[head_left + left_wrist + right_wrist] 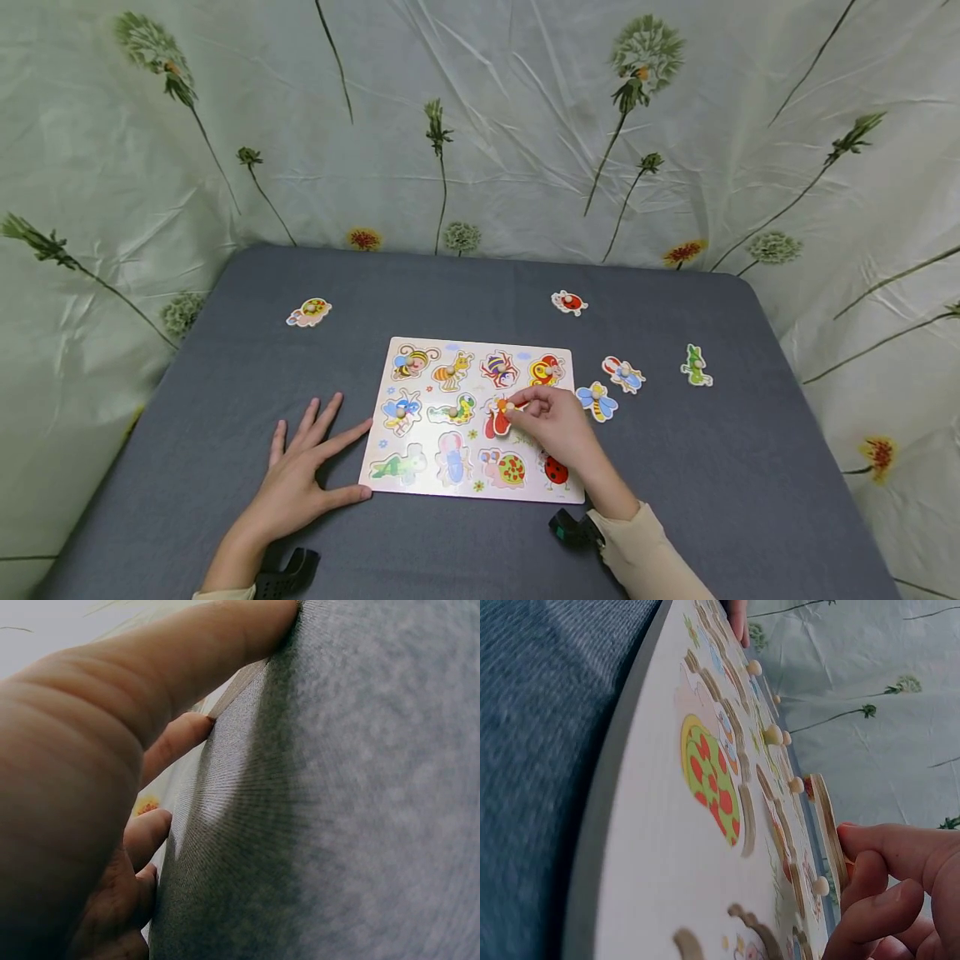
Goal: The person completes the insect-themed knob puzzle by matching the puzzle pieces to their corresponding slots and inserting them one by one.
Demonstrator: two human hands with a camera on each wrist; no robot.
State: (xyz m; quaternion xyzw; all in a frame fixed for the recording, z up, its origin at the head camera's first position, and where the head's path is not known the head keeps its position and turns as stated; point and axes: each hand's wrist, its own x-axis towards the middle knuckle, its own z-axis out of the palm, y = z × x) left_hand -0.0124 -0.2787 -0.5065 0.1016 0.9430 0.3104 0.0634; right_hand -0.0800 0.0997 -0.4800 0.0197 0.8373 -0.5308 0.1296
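Note:
On the table lies a wooden peg puzzle board [478,430] with insect pictures, some cutouts filled by knobbed pieces and others bare. My right hand [557,423] pinches a red-and-orange insect puzzle piece [827,825] just above the middle row, toward the board's right side. In the right wrist view the piece stands tilted on edge, apart from the board surface. My left hand [300,475] has its fingers spread flat on the cloth, thumb and index fingertips touching the board's left edge. The board's right end is partly hidden under my right hand.
Loose pieces lie around the board: a snail-like piece [309,312] far left, a ladybug [569,302] behind, a bee [597,402] and a blue-winged insect [623,375] at right, a green piece [697,366] farther right. A flowered curtain [480,125] hangs behind the grey tablecloth [720,467].

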